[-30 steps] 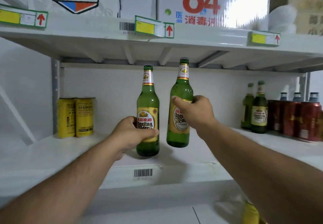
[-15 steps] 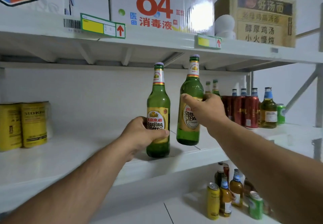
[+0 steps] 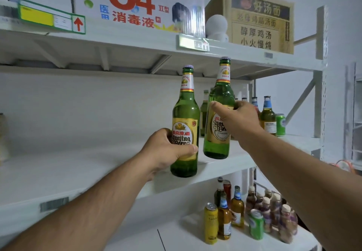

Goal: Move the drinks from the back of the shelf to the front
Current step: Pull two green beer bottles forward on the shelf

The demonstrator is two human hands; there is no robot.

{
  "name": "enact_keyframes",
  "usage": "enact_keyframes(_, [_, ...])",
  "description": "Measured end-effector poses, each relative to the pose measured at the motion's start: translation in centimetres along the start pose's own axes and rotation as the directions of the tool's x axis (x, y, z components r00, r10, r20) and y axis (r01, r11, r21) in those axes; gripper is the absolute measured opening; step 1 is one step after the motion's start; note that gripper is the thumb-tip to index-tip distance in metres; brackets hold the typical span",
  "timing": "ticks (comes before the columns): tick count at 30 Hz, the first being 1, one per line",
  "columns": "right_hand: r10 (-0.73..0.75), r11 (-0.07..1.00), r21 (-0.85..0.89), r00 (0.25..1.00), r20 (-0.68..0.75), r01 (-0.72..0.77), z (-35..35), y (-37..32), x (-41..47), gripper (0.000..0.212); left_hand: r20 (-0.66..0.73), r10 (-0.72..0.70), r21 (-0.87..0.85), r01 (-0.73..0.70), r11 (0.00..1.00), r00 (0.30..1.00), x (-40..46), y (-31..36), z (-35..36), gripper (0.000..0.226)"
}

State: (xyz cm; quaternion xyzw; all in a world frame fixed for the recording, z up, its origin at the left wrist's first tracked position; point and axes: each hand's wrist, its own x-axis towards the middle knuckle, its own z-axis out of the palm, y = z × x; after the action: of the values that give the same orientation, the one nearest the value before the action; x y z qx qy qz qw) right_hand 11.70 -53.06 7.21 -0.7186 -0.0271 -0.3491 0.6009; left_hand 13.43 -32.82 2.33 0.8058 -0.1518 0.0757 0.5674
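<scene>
While both bare forearms reach forward over the white shelf [image 3: 78, 174], each hand grips a green glass beer bottle. The left hand [image 3: 166, 150] has its fingers [image 3: 193, 148] wrapped tight across the lower label of the left bottle [image 3: 185, 125], whose gold oval label reads "Yanjing Beer" under red Chinese characters; this bottle is upright near the shelf's front edge. The right hand [image 3: 238, 121], wrist bent, closes its fingers [image 3: 217, 107] round the shoulder of the right bottle [image 3: 219, 113], tilted slightly, its label partly hidden, showing "Yan" and "Bee"; I cannot tell whether its base touches the shelf. Behind it more bottles and a green can [image 3: 280, 124] stand further along. Above, a white carton [image 3: 133, 1] reads "84" and a brown box [image 3: 260, 19] carries Chinese print
</scene>
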Motion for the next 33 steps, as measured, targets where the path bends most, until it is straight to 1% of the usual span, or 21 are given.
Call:
enact_keyframes(3, [-0.013, 1.000, -0.012, 0.999, 0.037, 0.013, -3.0, 1.3, 1.5, 0.036, -0.028, -0.008, -0.004, 0.008, 1.000, 1.000, -0.4, 1.2, 3.2, 0.062])
enact_keyframes(6, [-0.022, 1.000, -0.017, 0.995, 0.096, 0.024, -5.9, 2.2, 3.2, 0.035, -0.084, -0.032, -0.014, 0.031, 0.999, 0.996, -0.7, 2.2, 6.4, 0.061])
enact_keyframes(10, [-0.020, 1.000, 0.004, 0.984, 0.177, 0.020, -9.4, 3.4, 5.4, 0.037, -0.153, -0.081, -0.023, 0.078, 0.997, 0.985, -1.1, 3.5, 10.6, 0.061])
enact_keyframes(14, [-0.029, 0.999, 0.046, 0.971, 0.238, 0.018, -12.1, 4.5, 7.0, 0.031, -0.219, -0.131, -0.042, 0.125, 0.991, 0.967, -1.7, 4.4, 14.1, 0.059])
enact_keyframes(16, [-0.027, 0.998, 0.060, 0.966, 0.257, 0.012, -13.0, 5.2, 7.9, 0.033, -0.238, -0.145, -0.036, 0.141, 0.989, 0.960, -1.6, 4.9, 15.5, 0.061])
enact_keyframes(20, [-0.025, 0.996, 0.087, 0.963, 0.269, 0.002, -13.8, 6.5, 9.7, 0.032, -0.278, -0.151, -0.025, 0.150, 0.988, 0.949, -0.6, 5.8, 17.3, 0.064])
enact_keyframes(23, [-0.013, 0.995, 0.098, 0.962, 0.274, -0.014, -13.7, 7.3, 11.2, 0.032, -0.304, -0.139, -0.016, 0.140, 0.990, 0.943, 0.4, 6.1, 18.2, 0.077])
enact_keyframes(25, [-0.010, 0.995, 0.096, 0.963, 0.268, -0.016, -13.4, 7.9, 12.1, 0.033, -0.312, -0.122, -0.012, 0.124, 0.992, 0.942, 1.2, 5.9, 18.5, 0.082])
enact_keyframes(26, [-0.010, 0.995, 0.096, 0.963, 0.268, -0.017, -13.2, 8.1, 12.6, 0.033, -0.312, -0.116, -0.012, 0.118, 0.993, 0.943, 1.6, 5.8, 18.6, 0.080])
enact_keyframes(30, [-0.006, 0.997, 0.081, 0.959, 0.285, -0.018, -12.0, 9.1, 14.7, 0.032, -0.308, -0.108, -0.049, 0.097, 0.994, 0.945, 3.8, 5.3, 18.6, 0.059])
enact_keyframes(33, [-0.002, 0.998, 0.064, 0.958, 0.286, -0.017, -11.0, 10.1, 16.3, 0.032, -0.302, -0.094, -0.056, 0.081, 0.995, 0.949, 5.3, 5.0, 18.4, 0.059])
